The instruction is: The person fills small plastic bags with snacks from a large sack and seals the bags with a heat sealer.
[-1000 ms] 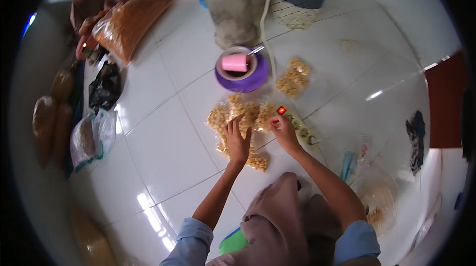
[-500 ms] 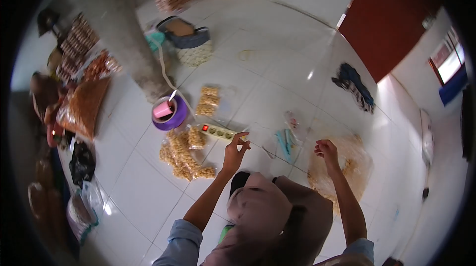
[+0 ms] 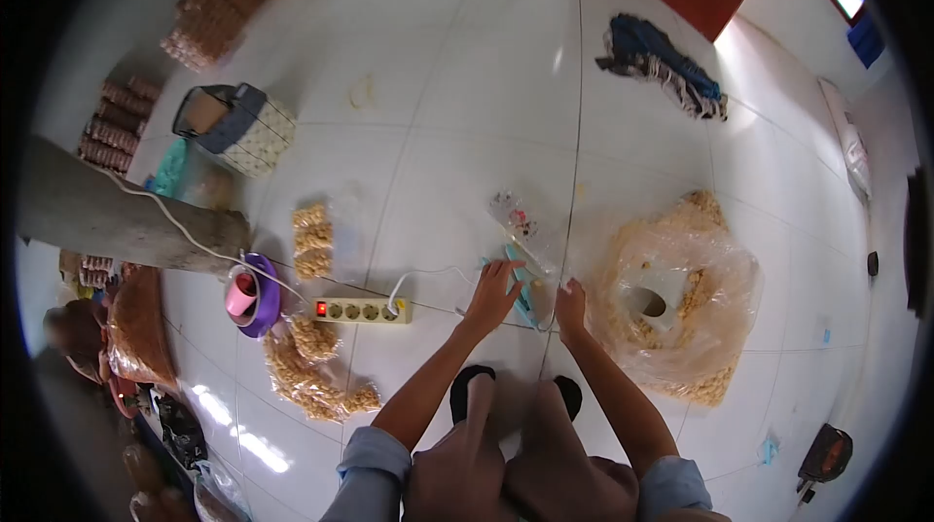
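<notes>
On the tiled floor in front of my feet lies a turquoise hand sealer (image 3: 526, 296), a tong-like tool with long arms. My left hand (image 3: 494, 294) is on it, fingers closed over one arm; the palm side is hidden. Just right of the sealer, my right hand (image 3: 571, 308) is low at the floor with curled fingers, and what they hold, if anything, cannot be made out. A thin white cord (image 3: 428, 272) runs from the power strip (image 3: 362, 311) toward my left hand. Beyond the sealer is a clear plastic packet (image 3: 522, 223) with small reddish bits.
A large clear bag (image 3: 725, 269) of yellowish snack pieces lies at right, a cup-like opening in its middle. Filled snack packets (image 3: 302, 366) lie left, near a purple basin (image 3: 261, 303). A pillar (image 3: 136, 220), patterned bag (image 3: 258, 133) and dark cloth (image 3: 657, 60) stand or lie farther off.
Both hands have come down from the air to the floor, the left onto the sealer, the right beside it. My view has turned and tilted down; both feet now show.
</notes>
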The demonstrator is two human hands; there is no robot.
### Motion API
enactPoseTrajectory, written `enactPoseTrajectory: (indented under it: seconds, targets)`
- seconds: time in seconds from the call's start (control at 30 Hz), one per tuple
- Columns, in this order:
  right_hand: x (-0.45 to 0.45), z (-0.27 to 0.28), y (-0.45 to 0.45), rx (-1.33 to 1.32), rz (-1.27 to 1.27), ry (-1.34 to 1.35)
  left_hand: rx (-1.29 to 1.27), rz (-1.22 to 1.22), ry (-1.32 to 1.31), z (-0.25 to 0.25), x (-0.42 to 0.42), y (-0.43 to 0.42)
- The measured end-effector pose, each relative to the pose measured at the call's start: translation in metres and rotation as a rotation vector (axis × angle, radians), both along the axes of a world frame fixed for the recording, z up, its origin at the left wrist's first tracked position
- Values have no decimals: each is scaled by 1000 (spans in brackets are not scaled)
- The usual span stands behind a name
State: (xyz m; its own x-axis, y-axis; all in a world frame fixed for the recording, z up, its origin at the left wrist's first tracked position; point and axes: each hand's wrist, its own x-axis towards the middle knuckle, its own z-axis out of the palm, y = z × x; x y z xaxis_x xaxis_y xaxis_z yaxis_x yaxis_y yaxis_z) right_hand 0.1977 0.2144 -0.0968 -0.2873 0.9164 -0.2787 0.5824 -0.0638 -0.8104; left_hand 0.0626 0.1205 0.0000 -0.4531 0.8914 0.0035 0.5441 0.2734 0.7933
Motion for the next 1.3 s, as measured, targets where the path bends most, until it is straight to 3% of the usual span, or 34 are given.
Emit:
enactPoseTrajectory:
  seconds: [0.03, 0.1, 0.23, 0.3, 0.4, 0.43, 0.5, 0.7, 0.93, 1.2, 1.3]
  targets:
    - [-7, -4, 3, 188, -120, 50, -20, -2, -26, -12, -1, 12]
    - [-14, 8, 15, 232, -8, 102, 51, -44, 90, -32, -3, 32]
    - [-33, 31, 33, 152, 100, 129, -38, -72, 208, -45, -2, 50]
    - [-43, 33, 36, -35, 34, 337, -109, -44, 288, -47, -2, 47]
    - [-59, 25, 34, 157, 132, 239, -215, -25, 466, -50, -8, 43]
    - [-63, 25, 33, 152, 134, 242, -220, -24, 468, -50, -12, 42]
    - [-70, 27, 31, 438, 287, 72, -190, -27, 395, -52, -21, 36]
    - [-71, 22, 42, 542, 514, 9, -75, -47, 364, -55, -27, 33]
    - [-76, 29, 44, 512, 570, -38, -9, -24, 295, -59, -27, 33]
    - [-79, 25, 45, 679, 595, -15, -71, -6, 276, -55, -29, 36]
    - [-77, 15, 49, 586, 500, -23, -53, -6, 240, -50, -30, 36]
